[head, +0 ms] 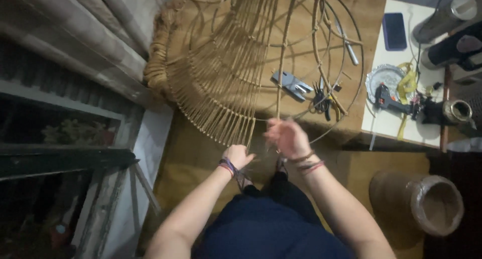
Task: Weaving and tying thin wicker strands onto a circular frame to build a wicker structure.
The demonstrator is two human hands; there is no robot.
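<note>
Hands meet at the lower rim of a round wire frame partly woven with tan cord [221,83], which leans over a brown wooden table [361,18]. From our head view, our left hand [238,156] is curled nearly closed around the loose ends of the cord strands hanging at the frame's bottom edge. Our right hand [287,137] is blurred, fingers loosely bent beside a single upright cord [281,63]; we cannot tell whether it pinches that cord. On the table lie one grey metal tool [291,84] and one pair of dark-handled pliers [321,102]. One dark phone [394,31] rests on a white side table [401,128]. One brown cord spool [419,201] sits on the floor, right of us.
</note>
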